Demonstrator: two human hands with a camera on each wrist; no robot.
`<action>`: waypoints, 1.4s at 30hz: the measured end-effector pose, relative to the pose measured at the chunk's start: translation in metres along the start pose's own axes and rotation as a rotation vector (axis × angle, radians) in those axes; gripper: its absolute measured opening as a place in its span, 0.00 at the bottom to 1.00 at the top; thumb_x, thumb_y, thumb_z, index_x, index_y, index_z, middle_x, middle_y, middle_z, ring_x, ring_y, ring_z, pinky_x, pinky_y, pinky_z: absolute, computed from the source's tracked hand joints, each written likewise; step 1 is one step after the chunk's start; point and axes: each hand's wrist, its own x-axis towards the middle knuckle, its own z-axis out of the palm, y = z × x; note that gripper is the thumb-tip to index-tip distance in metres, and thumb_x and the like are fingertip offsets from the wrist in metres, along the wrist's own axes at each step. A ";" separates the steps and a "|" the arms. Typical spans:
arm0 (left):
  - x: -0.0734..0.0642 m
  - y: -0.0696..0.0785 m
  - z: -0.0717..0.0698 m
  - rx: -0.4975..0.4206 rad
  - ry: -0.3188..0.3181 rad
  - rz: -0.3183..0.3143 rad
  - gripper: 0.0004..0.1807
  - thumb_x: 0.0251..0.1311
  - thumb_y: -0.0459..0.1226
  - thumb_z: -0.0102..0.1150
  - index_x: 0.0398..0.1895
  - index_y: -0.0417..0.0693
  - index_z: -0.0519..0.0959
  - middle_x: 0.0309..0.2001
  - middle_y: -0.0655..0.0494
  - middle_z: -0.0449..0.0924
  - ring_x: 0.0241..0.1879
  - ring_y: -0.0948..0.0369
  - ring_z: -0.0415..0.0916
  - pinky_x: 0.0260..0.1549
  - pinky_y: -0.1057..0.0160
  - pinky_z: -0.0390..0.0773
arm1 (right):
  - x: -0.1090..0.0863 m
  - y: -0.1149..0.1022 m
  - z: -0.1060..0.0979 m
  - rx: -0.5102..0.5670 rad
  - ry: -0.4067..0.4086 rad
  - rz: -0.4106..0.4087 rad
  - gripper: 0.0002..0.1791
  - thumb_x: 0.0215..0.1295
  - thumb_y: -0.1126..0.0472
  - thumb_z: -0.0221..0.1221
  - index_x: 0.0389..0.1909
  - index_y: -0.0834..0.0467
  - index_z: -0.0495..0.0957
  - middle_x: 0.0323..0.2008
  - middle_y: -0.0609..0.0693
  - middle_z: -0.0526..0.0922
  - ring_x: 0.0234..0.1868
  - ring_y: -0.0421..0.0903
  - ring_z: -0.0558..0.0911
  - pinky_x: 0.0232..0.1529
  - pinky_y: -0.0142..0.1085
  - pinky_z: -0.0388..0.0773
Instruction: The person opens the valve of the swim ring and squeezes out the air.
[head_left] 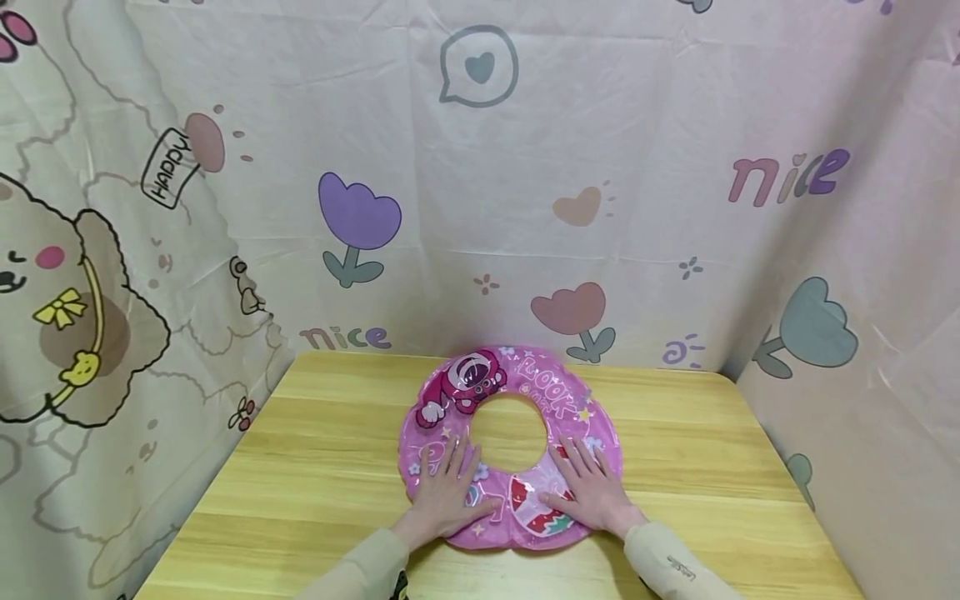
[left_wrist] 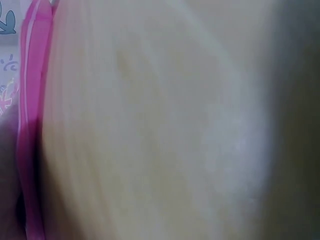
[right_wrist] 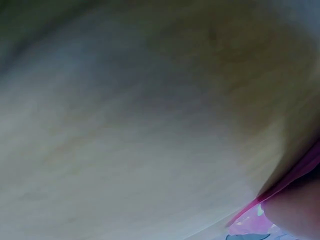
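Note:
A pink inflatable swim ring (head_left: 510, 367) with cartoon prints and lettering lies flat on the wooden table, filled with some air. On its near left part rests my left hand (head_left: 447, 492), fingers straight and spread. My right hand (head_left: 588, 487) lies the same way on the near right part, over a printed watermelon slice. The ring's pink edge (left_wrist: 33, 90) runs down the left side of the left wrist view. A bit of the ring (right_wrist: 247, 220) and part of the right hand (right_wrist: 295, 210) show at the lower right of the right wrist view.
The wooden table (head_left: 315, 467) has light yellow grain and stretches out to both sides of the ring. Behind its back edge hangs a pale printed cloth (head_left: 480, 167), with cloth also at the left (head_left: 187, 333) and right (head_left: 892, 250).

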 end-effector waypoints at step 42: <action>0.000 -0.005 0.006 0.007 0.043 0.020 0.50 0.64 0.71 0.42 0.79 0.47 0.57 0.82 0.45 0.48 0.81 0.44 0.47 0.73 0.27 0.44 | 0.002 0.002 -0.002 0.050 -0.054 0.017 0.50 0.65 0.24 0.47 0.80 0.50 0.53 0.82 0.56 0.47 0.82 0.60 0.46 0.80 0.62 0.40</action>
